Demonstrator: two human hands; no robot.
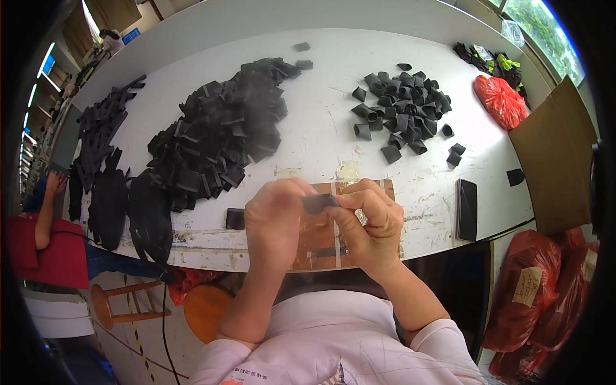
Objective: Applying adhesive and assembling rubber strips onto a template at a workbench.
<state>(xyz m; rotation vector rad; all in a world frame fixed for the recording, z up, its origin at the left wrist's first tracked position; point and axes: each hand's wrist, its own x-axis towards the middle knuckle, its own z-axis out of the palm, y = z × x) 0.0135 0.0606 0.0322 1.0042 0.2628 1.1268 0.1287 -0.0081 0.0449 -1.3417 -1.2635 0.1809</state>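
Over the near edge of the table, a small black fabric piece (319, 204) is between my two hands. The thumb and fingers of my right hand (375, 221) pinch its right end. My left hand (274, 215), slightly blurred, closes on the left end, with most of its fingertips hidden. Beneath my hands lies a brown board (326, 236) with strips of tape. One flat black piece (235, 219) rests just left of my left hand. A big heap of flat black pieces (218, 128) spreads farther left. Black fabric loops (407, 109) are piled at the back right.
Long black strips (102, 122) lie along the table's left side. A phone (466, 210) is on the right, near a cardboard sheet (552, 160) and a red plastic bag (500, 101). Red sacks (529, 289) stand below right. Another person (48, 250) in red is at the left.
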